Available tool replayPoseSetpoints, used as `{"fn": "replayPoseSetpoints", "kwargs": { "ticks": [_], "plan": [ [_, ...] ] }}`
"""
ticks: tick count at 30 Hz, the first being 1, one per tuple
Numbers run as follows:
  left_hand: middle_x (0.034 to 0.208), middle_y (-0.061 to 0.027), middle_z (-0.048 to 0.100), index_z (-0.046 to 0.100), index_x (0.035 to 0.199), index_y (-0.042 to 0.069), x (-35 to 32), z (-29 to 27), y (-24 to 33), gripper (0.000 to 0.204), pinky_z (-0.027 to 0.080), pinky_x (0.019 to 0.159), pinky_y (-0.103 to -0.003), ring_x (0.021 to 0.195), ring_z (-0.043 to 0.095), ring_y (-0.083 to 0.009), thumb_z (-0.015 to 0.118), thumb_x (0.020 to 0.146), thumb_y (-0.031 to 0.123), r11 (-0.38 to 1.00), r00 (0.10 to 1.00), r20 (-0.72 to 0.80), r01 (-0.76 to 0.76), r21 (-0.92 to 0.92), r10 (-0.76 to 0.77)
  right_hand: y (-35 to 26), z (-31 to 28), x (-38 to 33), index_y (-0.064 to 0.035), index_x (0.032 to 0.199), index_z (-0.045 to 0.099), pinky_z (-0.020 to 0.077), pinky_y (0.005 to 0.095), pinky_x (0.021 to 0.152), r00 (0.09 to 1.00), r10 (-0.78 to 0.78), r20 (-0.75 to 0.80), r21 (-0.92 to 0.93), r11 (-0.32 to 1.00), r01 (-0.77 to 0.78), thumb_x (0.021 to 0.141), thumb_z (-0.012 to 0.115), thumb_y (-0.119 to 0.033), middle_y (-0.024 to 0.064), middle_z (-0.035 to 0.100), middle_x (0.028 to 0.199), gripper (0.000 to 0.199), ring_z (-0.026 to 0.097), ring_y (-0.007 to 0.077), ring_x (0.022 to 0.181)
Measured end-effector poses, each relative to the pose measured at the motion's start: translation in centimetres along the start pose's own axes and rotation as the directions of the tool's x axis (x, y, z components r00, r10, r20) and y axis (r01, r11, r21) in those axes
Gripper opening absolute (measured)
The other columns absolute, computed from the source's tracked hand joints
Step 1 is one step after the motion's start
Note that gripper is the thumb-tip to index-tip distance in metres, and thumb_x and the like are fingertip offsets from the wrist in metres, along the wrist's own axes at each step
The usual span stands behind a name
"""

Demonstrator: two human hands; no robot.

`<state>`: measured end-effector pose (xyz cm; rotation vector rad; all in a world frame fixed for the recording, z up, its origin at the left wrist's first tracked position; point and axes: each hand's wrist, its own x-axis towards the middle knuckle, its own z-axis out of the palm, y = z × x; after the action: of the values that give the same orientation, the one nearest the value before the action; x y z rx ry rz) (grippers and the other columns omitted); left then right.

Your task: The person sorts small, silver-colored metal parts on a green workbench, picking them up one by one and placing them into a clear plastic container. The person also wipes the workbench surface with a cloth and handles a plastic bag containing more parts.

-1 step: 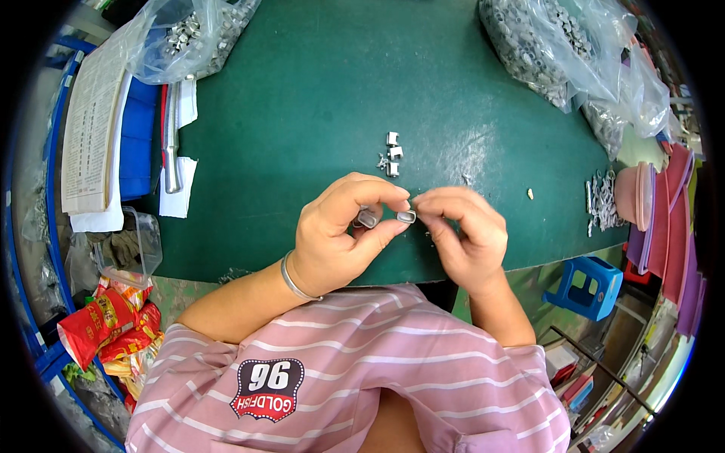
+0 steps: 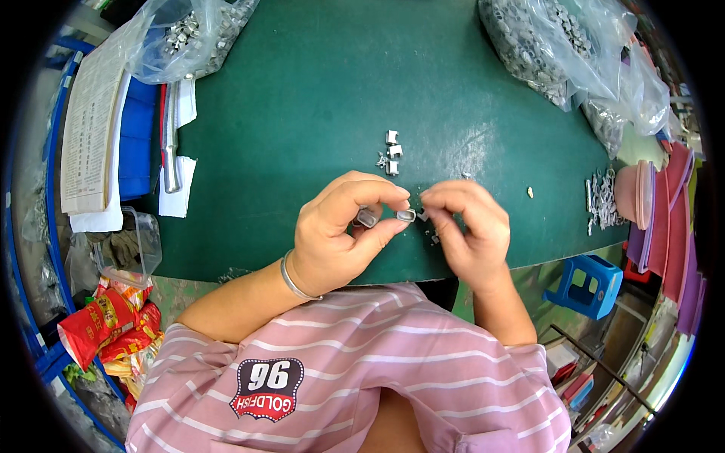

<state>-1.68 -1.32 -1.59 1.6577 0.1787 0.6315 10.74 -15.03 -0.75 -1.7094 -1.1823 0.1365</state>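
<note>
My left hand is closed, pinching a small hollow metal sleeve between thumb and forefinger, its oval opening facing up. A second hollow metal piece rests inside the curl of the same hand. Just right of the pinched sleeve, my right hand has its fingertips together on a tiny metal part, partly hidden by the fingers. Beyond the hands, a short column of small square metal clips lies on the green table, with tiny metal bits beside it. More small bits lie under my right hand.
Plastic bags of metal parts stand far left and far right. At left are a paper stack, a metal-handled tool and a clear box. Loose metal strips and a pink tub sit right; a blue stool stands below.
My right hand has shifted slightly right, away from the sleeve, and a tiny metal part now shows at its fingertips. My left hand stays nearly where it was.
</note>
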Motion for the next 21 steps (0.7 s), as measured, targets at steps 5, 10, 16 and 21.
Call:
{"fn": "replayPoseSetpoints", "kwargs": {
  "ticks": [5, 10, 16, 21],
  "plan": [
    [0.088, -0.0062, 0.053, 0.055, 0.097, 0.0, 0.8, -0.9, 0.7, 0.018, 0.037, 0.048, -0.017, 0.063, 0.049, -0.0098, 0.058, 0.079, -0.001, 0.561, 0.841, 0.145, 0.467, -0.684, -0.522, 0.2, -1.6, 0.2, -0.003, 0.083, 0.061, 0.0428, 0.0334, 0.066, 0.971, 0.037, 0.237, -0.259, 0.966, 0.027, 0.067, 0.07, -0.002, 0.008, 0.059, 0.082, 0.018, 0.055, 0.025, 0.071],
    [0.083, -0.0069, 0.051, 0.05, 0.09, 0.001, 1.1, -1.0, -0.2, 0.007, 0.032, 0.039, -0.017, 0.06, 0.044, -0.0075, 0.051, 0.087, 0.008, 0.251, 0.76, 0.268, 0.49, -0.835, -0.593, 0.6, -0.9, -0.8, -0.0047, 0.086, 0.059, 0.0436, 0.0301, 0.062, 0.981, 0.05, 0.188, -0.134, 0.991, -0.025, 0.066, 0.069, 0.003, 0.0076, 0.058, 0.085, 0.023, 0.055, 0.0216, 0.07],
    [0.074, -0.0028, 0.056, 0.056, 0.092, 0.001, 0.7, -0.3, -0.1, 0.015, 0.03, 0.039, -0.016, 0.054, 0.045, -0.0044, 0.062, 0.084, 0.012, 0.536, 0.682, 0.325, 0.722, -0.436, -0.655, -0.3, 0.7, -1.4, -0.0032, 0.093, 0.056, 0.0458, 0.0264, 0.059, 0.974, 0.224, -0.018, 0.258, 0.943, -0.212, 0.066, 0.065, 0.011, 0.0089, 0.058, 0.085, 0.032, 0.057, 0.0191, 0.073],
    [0.078, -0.0006, 0.057, 0.061, 0.094, -0.001, 0.4, 0.0, -0.3, 0.018, 0.039, 0.054, -0.016, 0.063, 0.047, -0.0037, 0.068, 0.078, 0.006, 0.772, 0.801, 0.245, 0.594, -0.224, -0.546, -0.9, 1.1, -0.3, -0.0015, 0.098, 0.056, 0.0472, 0.0288, 0.062, 0.999, -0.014, 0.038, 0.107, 0.994, 0.01, 0.064, 0.062, 0.015, 0.0113, 0.058, 0.087, 0.038, 0.059, 0.024, 0.075]
  ]
}}
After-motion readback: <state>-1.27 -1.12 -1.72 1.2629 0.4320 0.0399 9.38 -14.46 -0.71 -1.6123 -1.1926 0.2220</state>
